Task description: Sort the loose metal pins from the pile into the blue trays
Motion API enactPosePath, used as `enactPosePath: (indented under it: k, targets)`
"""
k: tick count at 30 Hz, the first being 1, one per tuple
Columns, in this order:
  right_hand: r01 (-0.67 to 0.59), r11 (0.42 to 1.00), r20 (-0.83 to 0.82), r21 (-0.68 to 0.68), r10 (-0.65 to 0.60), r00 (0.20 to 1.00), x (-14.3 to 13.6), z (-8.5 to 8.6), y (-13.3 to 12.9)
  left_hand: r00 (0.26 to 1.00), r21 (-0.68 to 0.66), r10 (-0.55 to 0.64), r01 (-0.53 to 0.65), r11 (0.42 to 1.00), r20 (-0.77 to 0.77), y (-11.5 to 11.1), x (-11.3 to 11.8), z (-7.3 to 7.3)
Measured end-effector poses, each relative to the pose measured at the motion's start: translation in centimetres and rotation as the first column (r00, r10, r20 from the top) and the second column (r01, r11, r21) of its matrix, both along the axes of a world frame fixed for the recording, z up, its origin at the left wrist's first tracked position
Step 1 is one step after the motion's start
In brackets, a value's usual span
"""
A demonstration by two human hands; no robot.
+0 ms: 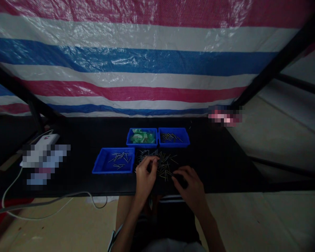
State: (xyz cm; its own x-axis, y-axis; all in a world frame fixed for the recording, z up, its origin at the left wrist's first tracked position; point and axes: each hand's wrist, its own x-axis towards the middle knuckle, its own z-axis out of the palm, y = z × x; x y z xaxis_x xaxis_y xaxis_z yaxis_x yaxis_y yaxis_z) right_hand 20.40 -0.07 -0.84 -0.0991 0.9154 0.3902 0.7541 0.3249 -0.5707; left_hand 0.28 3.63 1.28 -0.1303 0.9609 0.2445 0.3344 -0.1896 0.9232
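Note:
A loose pile of thin metal pins [164,164] lies on the black table in front of me; they look like nails or rods, too small to tell. Over the pile's left part is my left hand [145,175], thumb and forefinger pinched together. Whatever is between those fingertips is hidden. At the pile's right edge, my right hand [191,183] has its thumb and forefinger slightly apart, with their tips beside a few pins. Left of the pile, a blue tray [101,161] holds several pins. Behind it, another blue tray [184,137] contains darker pins.
A third blue tray [128,140] holds green-and-clear plastic packets [143,136]. On the left of the black table [225,164] sits a white power strip [48,140] with a cable [55,197] hanging over the front edge. A striped plastic sheet [147,63] rises behind, between dark frame bars.

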Motion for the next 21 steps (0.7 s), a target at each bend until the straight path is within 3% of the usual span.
enactPosePath:
  k: [11,15,18,21]
  targets:
    - [0.038,0.985,0.003,-0.169,-0.039,0.999,-1.6,1.2,1.7,1.0,0.027,0.009,-0.008,1.0,-0.01,0.1,0.0,-0.1]
    - [0.021,0.992,-0.197,-0.123,-0.045,0.979,-2.4,1.4,2.5,1.0,0.06,-0.001,0.002,0.998,-0.013,0.0,0.1,0.0]
    - [-0.062,0.997,-0.347,-0.052,0.041,0.937,-3.7,1.6,3.3,0.997,0.097,-0.077,0.078,0.992,-0.011,-0.1,0.1,0.2]
    - [-0.15,0.989,-0.383,0.007,0.142,0.913,-5.0,1.7,4.1,0.994,0.151,-0.112,0.108,0.983,0.02,-0.1,0.0,0.4]
